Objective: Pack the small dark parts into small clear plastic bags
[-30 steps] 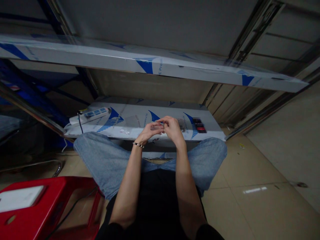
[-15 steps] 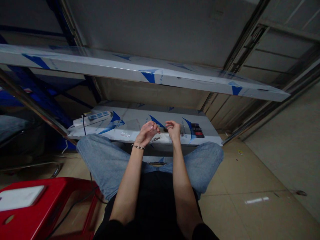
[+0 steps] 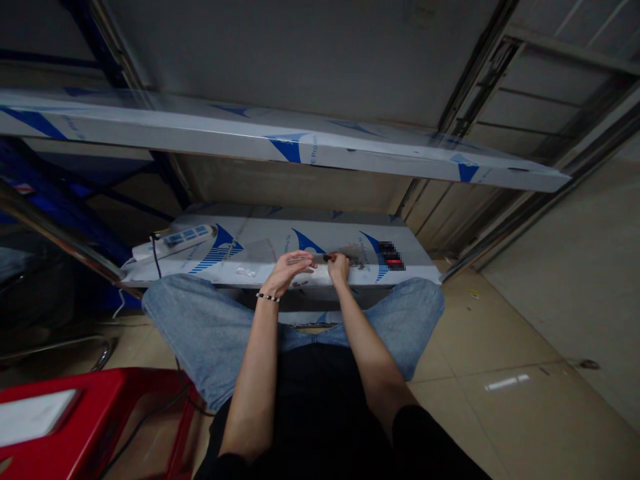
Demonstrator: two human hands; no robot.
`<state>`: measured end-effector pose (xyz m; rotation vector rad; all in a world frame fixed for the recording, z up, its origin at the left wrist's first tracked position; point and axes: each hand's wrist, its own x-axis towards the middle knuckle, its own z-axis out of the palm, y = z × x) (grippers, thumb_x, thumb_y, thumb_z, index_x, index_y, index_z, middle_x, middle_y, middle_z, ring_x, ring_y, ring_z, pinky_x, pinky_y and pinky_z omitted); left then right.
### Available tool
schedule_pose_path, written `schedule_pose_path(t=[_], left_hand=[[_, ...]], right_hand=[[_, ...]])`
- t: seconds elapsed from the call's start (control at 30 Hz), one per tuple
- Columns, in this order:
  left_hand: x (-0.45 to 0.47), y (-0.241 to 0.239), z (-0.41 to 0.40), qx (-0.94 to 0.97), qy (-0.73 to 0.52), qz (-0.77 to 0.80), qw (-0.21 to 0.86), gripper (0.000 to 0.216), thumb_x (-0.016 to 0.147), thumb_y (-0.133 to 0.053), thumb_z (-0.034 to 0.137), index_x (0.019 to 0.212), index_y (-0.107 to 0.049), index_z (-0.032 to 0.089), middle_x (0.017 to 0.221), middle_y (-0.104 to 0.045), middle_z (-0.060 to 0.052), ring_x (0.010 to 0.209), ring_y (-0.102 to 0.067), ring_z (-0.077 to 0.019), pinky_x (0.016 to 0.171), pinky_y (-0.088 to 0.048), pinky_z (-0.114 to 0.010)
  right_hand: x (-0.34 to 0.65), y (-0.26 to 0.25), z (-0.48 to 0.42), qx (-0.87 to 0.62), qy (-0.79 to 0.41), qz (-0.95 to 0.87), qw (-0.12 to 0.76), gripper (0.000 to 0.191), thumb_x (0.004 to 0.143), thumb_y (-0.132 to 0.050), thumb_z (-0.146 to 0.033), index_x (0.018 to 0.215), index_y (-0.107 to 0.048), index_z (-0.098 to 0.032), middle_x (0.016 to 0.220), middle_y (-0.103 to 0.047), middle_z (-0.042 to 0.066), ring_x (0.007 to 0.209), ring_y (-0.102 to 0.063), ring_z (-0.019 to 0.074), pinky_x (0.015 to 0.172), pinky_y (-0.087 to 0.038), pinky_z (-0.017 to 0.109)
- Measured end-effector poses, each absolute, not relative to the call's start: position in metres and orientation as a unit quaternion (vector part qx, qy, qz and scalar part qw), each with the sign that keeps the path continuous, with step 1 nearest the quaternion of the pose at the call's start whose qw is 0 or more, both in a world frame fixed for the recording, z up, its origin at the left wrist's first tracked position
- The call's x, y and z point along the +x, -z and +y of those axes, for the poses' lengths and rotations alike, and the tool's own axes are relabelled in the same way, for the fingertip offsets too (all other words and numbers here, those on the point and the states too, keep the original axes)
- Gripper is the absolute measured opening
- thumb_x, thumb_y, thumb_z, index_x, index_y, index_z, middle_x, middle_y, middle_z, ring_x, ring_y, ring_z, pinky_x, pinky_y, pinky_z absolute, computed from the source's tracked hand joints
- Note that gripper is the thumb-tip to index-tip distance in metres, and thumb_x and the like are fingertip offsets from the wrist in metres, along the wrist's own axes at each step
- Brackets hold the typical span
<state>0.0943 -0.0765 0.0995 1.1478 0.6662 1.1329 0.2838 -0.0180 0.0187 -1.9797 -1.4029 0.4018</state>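
Over the lower shelf [image 3: 265, 233], covered in printed film, both hands work close together. My left hand [image 3: 291, 270], with a beaded bracelet at the wrist, has its fingers curled inward; what they hold, if anything, is too small to make out. My right hand [image 3: 339, 268] is closed by the fingertips on a small dark piece [image 3: 327, 258], just right of the left fingertips. Below the left hand lie small brownish pieces [image 3: 300, 284] near the shelf's front edge. To the left rests a small clear plastic packet [image 3: 246, 272].
A white power strip [image 3: 187, 237] with a dark cable lies on the shelf's left end. At the right is a blurred-out black and red item [image 3: 392, 257]. An upper shelf [image 3: 340, 157] crosses in front. A red stool [image 3: 100, 420] holds a white flat object [image 3: 35, 417].
My right hand has lowered and closed on the small dark piece. My left hand has dropped slightly, its fingers straighter. The whole view has shifted a little.
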Motion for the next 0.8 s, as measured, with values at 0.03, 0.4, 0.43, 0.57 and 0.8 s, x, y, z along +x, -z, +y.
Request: schedule_pose_path(t=[0.03,0.4,0.43,0.57,0.8], left_hand=[[0.095,-0.1,-0.076,0.503,-0.496,0.291,0.645,0.034,0.072,-0.086,0.032,0.095,-0.071,0.012,0.086,-0.074,-0.009,0.085,-0.072,-0.0223,0.084,-0.057,-0.039],[0.082,-0.097,-0.062,0.497,-0.509,0.308,0.631,0.038,0.071,-0.087,0.034,0.097,-0.073,0.011,0.086,-0.076,-0.012,0.085,-0.072,-0.0226,0.084,-0.057,-0.039],[0.081,-0.095,-0.063,0.497,-0.507,0.31,0.633,0.038,0.071,-0.086,0.034,0.097,-0.073,0.011,0.086,-0.076,-0.012,0.085,-0.072,-0.0225,0.084,-0.057,-0.038],[0.079,-0.094,-0.065,0.492,-0.51,0.318,0.63,0.036,0.071,-0.086,0.034,0.096,-0.073,0.011,0.085,-0.076,-0.011,0.083,-0.072,-0.0217,0.082,-0.057,-0.037],[0.073,-0.096,-0.066,0.474,-0.529,0.326,0.624,0.038,0.068,-0.089,0.035,0.093,-0.072,0.011,0.083,-0.075,-0.01,0.082,-0.072,-0.0213,0.082,-0.056,-0.036]], right_hand=[[0.28,-0.016,-0.016,-0.761,-0.149,-0.547,0.316,0.031,0.087,-0.058,-0.014,0.112,-0.075,-0.016,0.107,-0.074,0.014,0.103,-0.063,0.022,0.091,-0.046,0.027],[0.27,0.003,0.0,-0.782,-0.073,-0.564,0.255,0.029,0.093,-0.056,-0.015,0.118,-0.071,-0.011,0.116,-0.07,0.019,0.111,-0.06,0.0241,0.096,-0.043,0.03],[0.271,0.002,0.003,-0.785,-0.073,-0.565,0.242,0.029,0.093,-0.056,-0.015,0.117,-0.071,-0.01,0.114,-0.071,0.02,0.109,-0.061,0.024,0.095,-0.043,0.029],[0.276,-0.002,0.014,-0.785,-0.077,-0.579,0.204,0.025,0.093,-0.057,-0.017,0.11,-0.075,-0.009,0.108,-0.073,0.021,0.106,-0.063,0.0257,0.093,-0.043,0.031],[0.275,-0.013,0.018,-0.775,-0.069,-0.59,0.217,0.023,0.09,-0.056,-0.01,0.102,-0.076,-0.008,0.109,-0.071,0.023,0.11,-0.061,0.0267,0.095,-0.042,0.033]])
